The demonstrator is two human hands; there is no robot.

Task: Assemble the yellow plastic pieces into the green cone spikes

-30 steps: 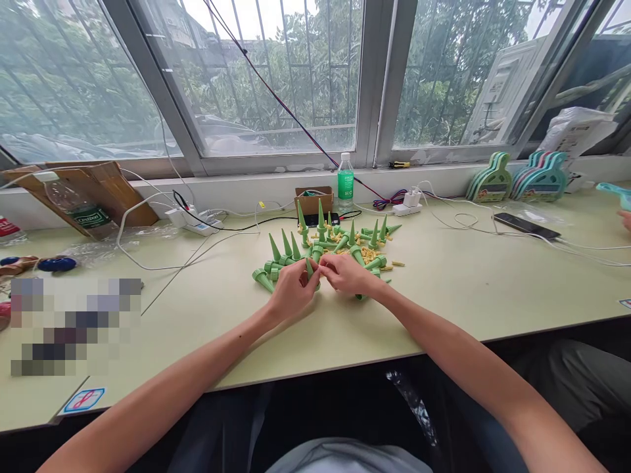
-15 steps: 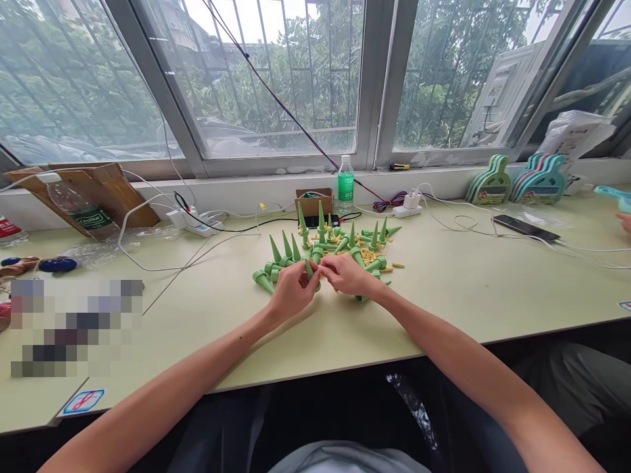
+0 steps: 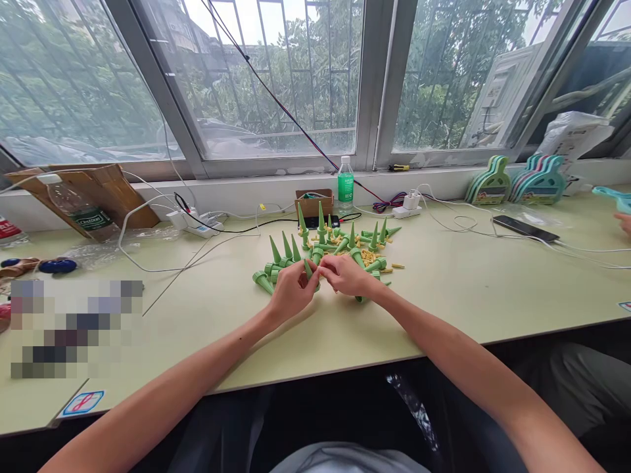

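My left hand (image 3: 292,289) is closed around a green plastic watering spike (image 3: 308,269), its pointed end showing above the fingers. My right hand (image 3: 346,274) meets it at the fingertips, thumb and index finger pinched at the spike; whatever they hold there is too small to make out. Around and behind both hands stand and lie several more green spikes (image 3: 275,250), some point up, some on their sides. Small yellow plastic pieces (image 3: 371,256) are heaped among them, partly hidden by my right hand.
Behind the spikes stand a small cardboard box (image 3: 314,203) and a green-labelled bottle (image 3: 346,184). White cables (image 3: 148,268) run over the table (image 3: 444,295). At right lie a phone (image 3: 526,228) and stacked pastel plastic boards (image 3: 538,180); another person's hand (image 3: 624,222) shows at the edge.
My hands stay almost in the same place, fingertips together at the spike. At the far right, the other person's hand and the light-blue item have shifted slightly left.
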